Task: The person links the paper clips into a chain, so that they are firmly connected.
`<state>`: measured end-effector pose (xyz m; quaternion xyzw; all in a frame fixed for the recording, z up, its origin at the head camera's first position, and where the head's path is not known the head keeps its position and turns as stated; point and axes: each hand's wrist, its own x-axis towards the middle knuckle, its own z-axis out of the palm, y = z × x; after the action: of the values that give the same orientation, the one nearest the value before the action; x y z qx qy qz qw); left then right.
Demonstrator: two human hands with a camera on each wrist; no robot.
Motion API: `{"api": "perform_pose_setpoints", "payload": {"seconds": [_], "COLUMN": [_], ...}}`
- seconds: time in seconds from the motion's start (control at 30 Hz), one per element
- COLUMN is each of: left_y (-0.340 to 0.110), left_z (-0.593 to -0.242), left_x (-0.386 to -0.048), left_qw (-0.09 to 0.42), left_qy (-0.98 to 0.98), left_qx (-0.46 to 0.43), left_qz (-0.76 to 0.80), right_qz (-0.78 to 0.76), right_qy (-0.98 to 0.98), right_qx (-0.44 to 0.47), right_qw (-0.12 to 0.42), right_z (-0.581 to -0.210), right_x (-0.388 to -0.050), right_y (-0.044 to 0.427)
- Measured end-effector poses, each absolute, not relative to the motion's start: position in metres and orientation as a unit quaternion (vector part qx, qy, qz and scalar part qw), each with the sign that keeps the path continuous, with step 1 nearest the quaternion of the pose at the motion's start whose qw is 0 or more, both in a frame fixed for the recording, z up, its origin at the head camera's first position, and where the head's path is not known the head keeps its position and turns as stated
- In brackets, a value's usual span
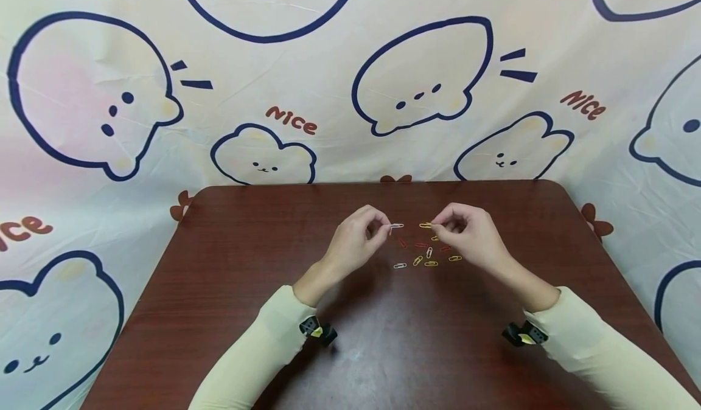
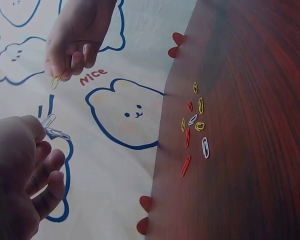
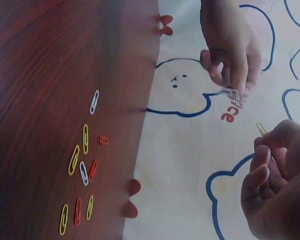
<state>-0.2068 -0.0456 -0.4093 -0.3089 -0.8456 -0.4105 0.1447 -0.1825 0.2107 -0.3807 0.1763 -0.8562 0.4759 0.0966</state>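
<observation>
My left hand (image 1: 356, 239) pinches white paper clips (image 2: 57, 133) between thumb and index finger; in the left wrist view two appear linked or overlapping. Facing it across a small gap, my right hand (image 1: 472, 233) pinches a yellow paper clip (image 1: 425, 225) by one end. Both hands are raised above the table, and the held clips do not touch. Below them lie loose clips: a white one (image 1: 400, 266), a second white one (image 1: 429, 252), several yellow ones (image 1: 455, 258) and several red ones (image 1: 421, 245).
The dark wooden table (image 1: 230, 312) has rounded far corners. Behind and beside it hangs a pale cloth (image 1: 328, 81) printed with blue-outlined animals. Small black devices (image 1: 319, 331) sit on both wrists, over the cream sleeves.
</observation>
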Motion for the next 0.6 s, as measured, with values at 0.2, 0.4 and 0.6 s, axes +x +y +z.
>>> {"api": "perform_pose_setpoints", "payload": {"seconds": [0.2, 0.4, 0.6], "left_y": [-0.043, -0.041, -0.040], "left_z": [-0.408, -0.408, -0.408], "left_x": [-0.206, -0.205, -0.205], "left_qw": [0.141, 0.137, 0.137], "left_qy": [-0.846, -0.844, -0.842], "left_qx": [-0.311, -0.312, -0.316], "left_qz": [-0.409, -0.413, -0.415], "right_qz": [0.489, 0.500, 0.508], "right_qy": [-0.848, -0.841, -0.838], "right_qx": [0.181, 0.181, 0.178], "right_qw": [0.099, 0.098, 0.089], "right_z": [-0.380, -0.378, -0.380], "right_x": [-0.182, -0.183, -0.186], "right_y": [0.196, 0.184, 0.177]}}
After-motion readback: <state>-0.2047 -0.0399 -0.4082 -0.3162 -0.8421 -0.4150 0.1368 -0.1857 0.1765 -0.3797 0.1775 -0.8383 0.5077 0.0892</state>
